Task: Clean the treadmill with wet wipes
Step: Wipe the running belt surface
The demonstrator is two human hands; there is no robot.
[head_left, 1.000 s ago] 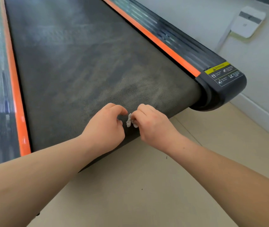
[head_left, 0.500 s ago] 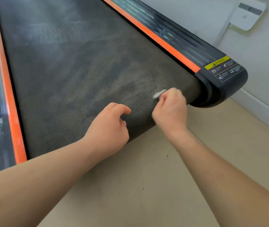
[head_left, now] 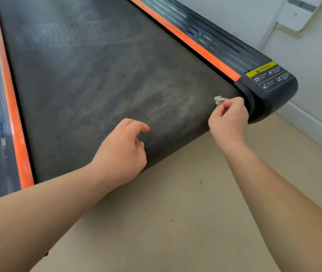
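Note:
The treadmill's dark textured belt (head_left: 89, 79) fills the upper left, smeared with grey streaks, between orange side strips. My right hand (head_left: 228, 119) pinches a small crumpled white wet wipe (head_left: 219, 99) over the belt's rear right corner, close to the black end cap (head_left: 268, 89). Over the belt's rear edge hovers my left hand (head_left: 122, 150), fingers curled and holding nothing.
The black right side rail (head_left: 211, 34) carries a yellow warning label (head_left: 262, 70). A white scale (head_left: 298, 13) leans against the wall at the top right. Beige floor (head_left: 176, 222) lies below the belt's end, with a white baseboard at the right.
My right hand carried the wipe away from my left hand, rightward along the belt's rear edge to the corner by the end cap. My left hand stayed roughly in place.

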